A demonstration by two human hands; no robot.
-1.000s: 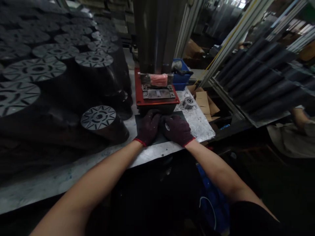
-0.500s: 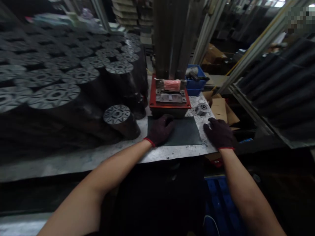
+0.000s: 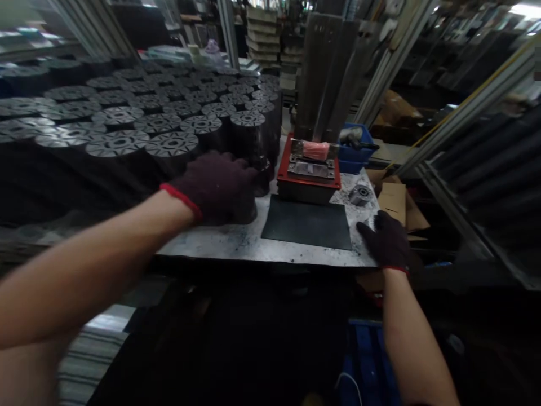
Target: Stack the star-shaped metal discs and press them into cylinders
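Observation:
My left hand [image 3: 220, 181], in a dark purple glove with a red cuff, is over a short dark cylinder [image 3: 245, 211] at the table's front left. It covers the cylinder's top; the fingers are spread forward and somewhat blurred. My right hand [image 3: 386, 239], gloved alike, rests at the table's right edge with thumb and fingers apart. A small shiny patch [image 3: 371, 221] shows between them, too unclear to name. Between my hands lies a dark green mat [image 3: 308, 224]. Behind the mat stands a red-topped block with a metal fixture [image 3: 313, 169] and a pink-wrapped piece [image 3: 316, 150].
Tall dark cylinders with star-patterned ends [image 3: 118, 142] crowd the left side. A small slotted metal rotor [image 3: 360, 194] sits right of the block. Beyond are a blue bin [image 3: 353, 158] and a cardboard box [image 3: 393, 203]. A metal column [image 3: 323, 79] rises behind the fixture.
My left hand has left the mat and moved left onto the short cylinder. My right hand stays at the table's right edge. The view has shifted toward the left.

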